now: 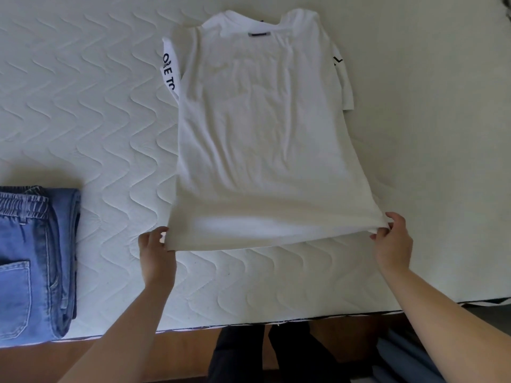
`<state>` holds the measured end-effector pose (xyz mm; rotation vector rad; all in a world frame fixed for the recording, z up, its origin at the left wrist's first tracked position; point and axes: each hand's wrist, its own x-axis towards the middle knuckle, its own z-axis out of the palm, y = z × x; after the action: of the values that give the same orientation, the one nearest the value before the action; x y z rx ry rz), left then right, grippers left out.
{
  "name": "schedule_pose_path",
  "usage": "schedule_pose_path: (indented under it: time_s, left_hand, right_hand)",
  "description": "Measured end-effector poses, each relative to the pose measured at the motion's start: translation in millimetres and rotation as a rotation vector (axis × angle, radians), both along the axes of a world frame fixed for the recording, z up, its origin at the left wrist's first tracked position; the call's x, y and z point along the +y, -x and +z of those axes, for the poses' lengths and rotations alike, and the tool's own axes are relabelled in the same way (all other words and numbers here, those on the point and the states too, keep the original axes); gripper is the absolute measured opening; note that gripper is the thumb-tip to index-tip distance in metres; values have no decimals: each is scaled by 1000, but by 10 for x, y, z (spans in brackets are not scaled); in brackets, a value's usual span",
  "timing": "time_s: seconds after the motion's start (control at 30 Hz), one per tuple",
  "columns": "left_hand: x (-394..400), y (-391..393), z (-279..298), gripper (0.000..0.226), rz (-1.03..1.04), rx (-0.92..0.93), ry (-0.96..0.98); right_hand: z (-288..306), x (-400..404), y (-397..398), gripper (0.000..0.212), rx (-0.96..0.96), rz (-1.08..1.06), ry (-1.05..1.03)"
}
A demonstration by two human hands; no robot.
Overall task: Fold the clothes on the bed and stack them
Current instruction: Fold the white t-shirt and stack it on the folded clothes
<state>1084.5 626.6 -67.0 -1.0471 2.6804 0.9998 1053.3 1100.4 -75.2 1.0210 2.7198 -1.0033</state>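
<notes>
A white shirt (265,128) lies spread on the bed (91,106), collar at 12 o'clock and hem at 6 o'clock, filling the middle of the view. Its two short sleeves stick out at 10 and 2 o'clock, each with dark lettering, and a small dark label sits inside the collar. The left hand (156,252) pinches the hem's corner at 7 o'clock, thumb on top of the cloth and fingers curled beneath. The right hand (392,239) pinches the opposite corner at 5 o'clock the same way, so each grip is closed tight on the fabric. The hem between them is raised a little off the mattress and pulled straight. Folded jeans (33,261) lie at 8 o'clock near the bed's edge, well apart from the shirt, waistband toward 12 o'clock and a back pocket showing. Below the mattress edge at 6 o'clock, dark trouser legs (249,352) stand on a wooden floor (177,352).
</notes>
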Motion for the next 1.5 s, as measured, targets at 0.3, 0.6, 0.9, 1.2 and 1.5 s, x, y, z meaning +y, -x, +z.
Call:
schedule_pose_path:
  time_s: [0.3,0.6,0.9,1.2,1.5]
  left_hand:
    - [175,-79,-111,44,295,-112,-215]
    - [-44,-155,-80,37,196,-109,62]
    - [65,-70,91,54,781,172,-630]
    - [-258,-358,390,42,-39,-127,42]
    - [-196,-183,1017,16,61,-3,-72]
  right_hand:
    - [-135,134,-56,26,11,17,103]
    - [-136,204,-53,12,63,-184,97]
    - [109,364,-132,28,117,-245,157]
    - [473,483,-116,31,174,-159,212]
    - [1058,426,-89,30,176,-113,289]
